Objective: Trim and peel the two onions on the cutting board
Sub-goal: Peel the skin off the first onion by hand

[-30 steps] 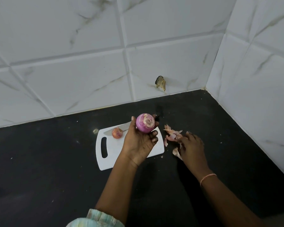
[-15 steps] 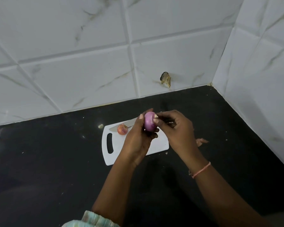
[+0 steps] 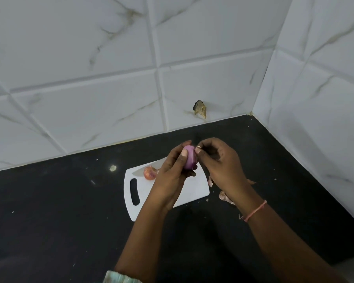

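Observation:
My left hand (image 3: 172, 176) grips a purple onion (image 3: 190, 159) above the white cutting board (image 3: 190, 193). My right hand (image 3: 219, 162) pinches a pale bit of skin at the onion's top right. A second, smaller onion (image 3: 149, 173) with its orange-brown skin on lies at the board's far left corner. A knife blade (image 3: 149, 167) lies along the board's far edge behind it, mostly hidden by my left hand.
Loose onion peels (image 3: 225, 196) lie on the black counter (image 3: 59, 211) right of the board, partly under my right wrist. White tiled walls meet in a corner at the back right. A chipped hole (image 3: 200, 109) marks the back wall.
My right hand left the peels on the counter and came up to the onion, where it now pinches the skin. The left hand turned the onion and keeps holding it.

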Tool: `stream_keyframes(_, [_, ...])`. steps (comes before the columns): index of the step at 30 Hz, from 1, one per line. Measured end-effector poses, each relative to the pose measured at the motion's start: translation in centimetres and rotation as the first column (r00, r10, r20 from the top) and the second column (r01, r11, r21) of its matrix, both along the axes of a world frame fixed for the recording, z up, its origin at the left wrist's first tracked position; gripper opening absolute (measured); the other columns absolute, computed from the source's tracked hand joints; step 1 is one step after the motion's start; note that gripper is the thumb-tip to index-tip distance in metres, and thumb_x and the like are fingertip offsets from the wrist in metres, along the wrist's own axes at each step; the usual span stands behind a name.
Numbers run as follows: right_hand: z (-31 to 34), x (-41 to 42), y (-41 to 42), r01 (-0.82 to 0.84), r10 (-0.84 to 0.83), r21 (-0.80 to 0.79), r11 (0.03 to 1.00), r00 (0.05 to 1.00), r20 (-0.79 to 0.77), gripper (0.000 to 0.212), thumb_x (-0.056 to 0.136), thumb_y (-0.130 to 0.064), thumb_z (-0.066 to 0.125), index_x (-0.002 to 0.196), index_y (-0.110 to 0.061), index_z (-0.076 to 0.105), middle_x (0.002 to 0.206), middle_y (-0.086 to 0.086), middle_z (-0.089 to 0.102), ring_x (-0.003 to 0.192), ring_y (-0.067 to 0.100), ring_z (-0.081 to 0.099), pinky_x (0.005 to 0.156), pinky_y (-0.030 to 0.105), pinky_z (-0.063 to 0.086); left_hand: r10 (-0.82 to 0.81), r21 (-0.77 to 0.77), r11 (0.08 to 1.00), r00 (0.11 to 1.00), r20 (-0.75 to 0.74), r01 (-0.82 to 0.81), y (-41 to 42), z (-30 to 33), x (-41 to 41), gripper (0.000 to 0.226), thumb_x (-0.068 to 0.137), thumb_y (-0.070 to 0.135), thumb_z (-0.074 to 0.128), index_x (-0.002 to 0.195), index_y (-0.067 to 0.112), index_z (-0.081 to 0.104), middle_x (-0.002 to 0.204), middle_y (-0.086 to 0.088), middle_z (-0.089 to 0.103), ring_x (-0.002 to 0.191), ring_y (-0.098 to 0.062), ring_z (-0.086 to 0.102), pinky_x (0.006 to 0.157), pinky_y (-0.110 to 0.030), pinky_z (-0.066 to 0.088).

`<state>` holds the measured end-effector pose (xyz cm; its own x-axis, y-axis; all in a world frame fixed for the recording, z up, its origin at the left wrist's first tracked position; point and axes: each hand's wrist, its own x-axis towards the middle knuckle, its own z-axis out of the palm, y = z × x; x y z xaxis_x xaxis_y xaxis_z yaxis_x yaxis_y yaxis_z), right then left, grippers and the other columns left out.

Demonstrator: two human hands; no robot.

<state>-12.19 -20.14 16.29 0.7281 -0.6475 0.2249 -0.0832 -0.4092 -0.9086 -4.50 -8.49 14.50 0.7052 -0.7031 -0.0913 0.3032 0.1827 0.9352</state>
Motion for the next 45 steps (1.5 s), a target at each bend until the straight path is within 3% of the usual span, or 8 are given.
stream_keyframes(4, [-0.2,0.0,0.0,-0.057,0.057,0.016,0.998,0.998,0.020,0.006,0.092,-0.014,0.063,0.098,-0.014,0.064,0.092,-0.004,0.066,0.085,0.006,0.063,0.073,0.014,0.052,-0.015,-0.026,1.000,0.989,-0.145,0.012,-0.3,-0.1,0.2,0.050,0.093,0.038,0.053,0.129,0.005,0.062,0.105,-0.016,0.063,0.081,-0.023,0.054,0.066,-0.028,0.050])
stream_keyframes(11, [-0.1,0.1,0.2,-0.033,-0.096,0.654,0.756,0.982,0.161,0.008,0.094,-0.011,0.059,0.090,-0.012,0.066,0.078,0.008,0.067,0.071,0.020,0.063,0.056,0.025,0.052,-0.094,-0.066,0.995,0.952,-0.292,0.078,0.3,-0.2,0.6,0.040,0.105,0.034,0.037,0.118,0.008,0.065,0.098,-0.015,0.067,0.068,-0.021,0.060,0.057,-0.026,0.049])
stream_keyframes(15, [-3.8,-0.3,-1.4,0.273,-0.262,0.236,0.933,0.962,-0.079,0.013,0.093,-0.018,0.063,0.100,-0.018,0.074,0.091,-0.003,0.074,0.078,0.007,0.067,0.068,0.016,0.055,-0.128,-0.093,0.990,0.931,-0.343,0.103,1.2,-0.5,0.9,0.047,0.106,0.042,0.030,0.120,0.011,0.062,0.113,-0.014,0.071,0.067,-0.020,0.058,0.056,-0.024,0.048])
stream_keyframes(17, [-5.9,-0.8,-2.3,0.312,-0.311,-0.027,0.950,0.931,-0.190,0.021,0.095,-0.010,0.058,0.111,-0.014,0.071,0.108,0.002,0.071,0.085,0.004,0.062,0.069,0.002,0.046,-0.137,-0.106,0.989,0.917,-0.374,0.105,1.6,-0.7,0.9,0.051,0.104,0.048,0.027,0.123,0.014,0.061,0.119,-0.012,0.070,0.065,-0.019,0.056,0.056,-0.023,0.048])
stream_keyframes(19, [-7.6,-1.4,-3.1,0.302,-0.328,-0.134,0.944,0.902,-0.279,0.033,0.092,0.002,0.056,0.123,-0.009,0.064,0.120,0.007,0.065,0.102,0.013,0.061,0.084,0.008,0.043,-0.146,-0.122,0.987,0.900,-0.410,0.105,1.9,-1.0,1.0,0.052,0.103,0.051,0.028,0.126,0.017,0.060,0.119,-0.012,0.069,0.062,-0.017,0.054,0.052,-0.021,0.047])
stream_keyframes(25, [-8.7,-1.8,-3.3,0.278,-0.340,-0.234,0.932,0.892,-0.297,0.027,0.093,-0.008,0.059,0.120,-0.010,0.065,0.119,0.005,0.065,0.111,0.019,0.060,0.089,0.022,0.042,-0.222,-0.200,0.970,0.842,-0.491,0.138,2.5,-1.1,1.2,0.043,0.093,0.029,0.036,0.127,0.010,0.054,0.117,-0.018,0.064,0.058,-0.015,0.046,0.046,-0.022,0.033])
stream_keyframes(32, [-2.2,-1.4,1.9,0.018,-0.004,-0.089,0.996,0.988,0.155,0.015,0.088,-0.015,0.070,0.102,-0.015,0.072,0.098,-0.005,0.070,0.091,0.012,0.067,0.078,0.024,0.054,-0.224,-0.135,0.974,0.890,-0.398,0.184,2.0,-0.8,1.1,0.043,0.099,0.038,0.038,0.123,0.008,0.055,0.102,-0.017,0.069,0.049,-0.013,0.046,0.041,-0.019,0.034])
stream_keyframes(45, [-1.3,-1.4,3.9,-0.021,0.064,-0.282,0.959,0.988,0.144,0.011,0.082,-0.010,0.076,0.092,-0.010,0.071,0.092,-0.006,0.067,0.081,0.009,0.063,0.068,0.014,0.050,-0.211,-0.133,0.976,0.900,-0.381,0.173,2.4,-0.4,0.4,0.066,0.098,0.063,0.029,0.092,0.015,0.075,0.069,-0.011,0.051,0.046,-0.012,0.043,0.040,-0.019,0.031])
